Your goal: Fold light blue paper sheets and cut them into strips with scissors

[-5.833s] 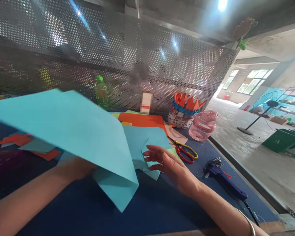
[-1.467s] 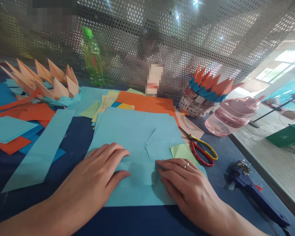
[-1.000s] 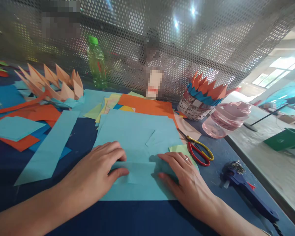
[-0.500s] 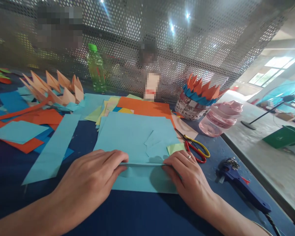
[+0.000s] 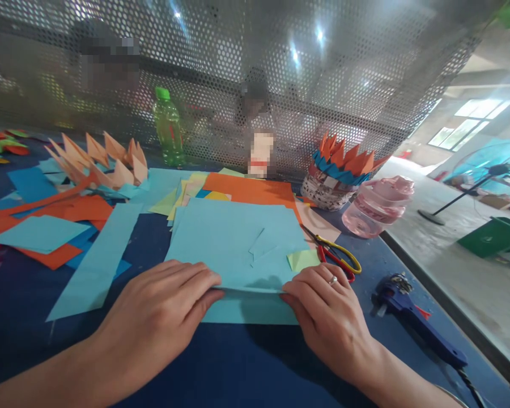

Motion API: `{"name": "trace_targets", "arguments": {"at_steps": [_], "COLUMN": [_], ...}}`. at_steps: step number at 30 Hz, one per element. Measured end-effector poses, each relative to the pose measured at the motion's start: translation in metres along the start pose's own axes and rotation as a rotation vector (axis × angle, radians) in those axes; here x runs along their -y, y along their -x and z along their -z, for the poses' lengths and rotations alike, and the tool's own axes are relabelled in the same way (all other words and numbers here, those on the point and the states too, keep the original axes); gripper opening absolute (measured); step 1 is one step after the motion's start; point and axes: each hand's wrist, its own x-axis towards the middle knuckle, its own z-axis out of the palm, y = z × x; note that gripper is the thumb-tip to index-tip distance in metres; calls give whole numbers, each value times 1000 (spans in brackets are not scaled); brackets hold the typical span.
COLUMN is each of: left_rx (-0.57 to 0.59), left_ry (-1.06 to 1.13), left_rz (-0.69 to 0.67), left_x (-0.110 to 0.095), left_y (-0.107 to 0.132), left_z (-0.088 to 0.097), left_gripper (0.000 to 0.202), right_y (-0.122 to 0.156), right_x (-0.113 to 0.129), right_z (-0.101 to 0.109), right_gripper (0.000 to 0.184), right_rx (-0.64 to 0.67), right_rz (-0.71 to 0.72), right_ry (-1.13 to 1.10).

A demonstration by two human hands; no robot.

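Both hands pinch the near part of a light blue paper sheet [image 5: 233, 232], which is bent into a raised fold running between them. My left hand [image 5: 165, 306] grips the fold at its left end, thumb below and fingers above. At the right end my right hand [image 5: 327, 309], with a ring on one finger, holds it the same way. A strip of blue paper [image 5: 238, 309] shows on the near side of the fold. A small pale green paper piece [image 5: 302, 259] lies by my right fingers, and scissors [image 5: 338, 255] with red and yellow handles lie just beyond.
A blue glue gun [image 5: 420, 320] lies at the right, near the table edge. Behind it stand a pink bottle [image 5: 378, 207] and a pot with an orange paper rim [image 5: 335, 175]. A peach folded-paper ring [image 5: 102, 158], a green bottle [image 5: 168, 127] and orange paper [image 5: 250, 190] are farther back.
The fold between my hands sits slightly lower in view, and less paper shows on its near side. Both hands keep their pinch. The camera view has tilted a little.
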Motion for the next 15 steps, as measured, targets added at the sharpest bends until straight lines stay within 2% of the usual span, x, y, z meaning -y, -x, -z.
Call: {"name": "trace_targets", "arguments": {"at_steps": [5,8,11,15], "left_rx": [193,265,318,349], "left_ry": [-53,-61,-27,31], "left_rz": [134,151,178,241], "left_x": [11,18,22,26], "left_y": [0,-2,-5,-9], "left_z": [-13,-18,-17,-16], "left_gripper": [36,40,39,42], "right_y": [1,1,1,0], "right_x": [-6,-10,-11,-9], "right_z": [-7,-11,-13,-11], "right_gripper": [15,13,19,28], "right_rx": [112,242,367,431], "right_rz": [-86,-162,-239,-279], "right_ry": [-12,33,52,69]}}
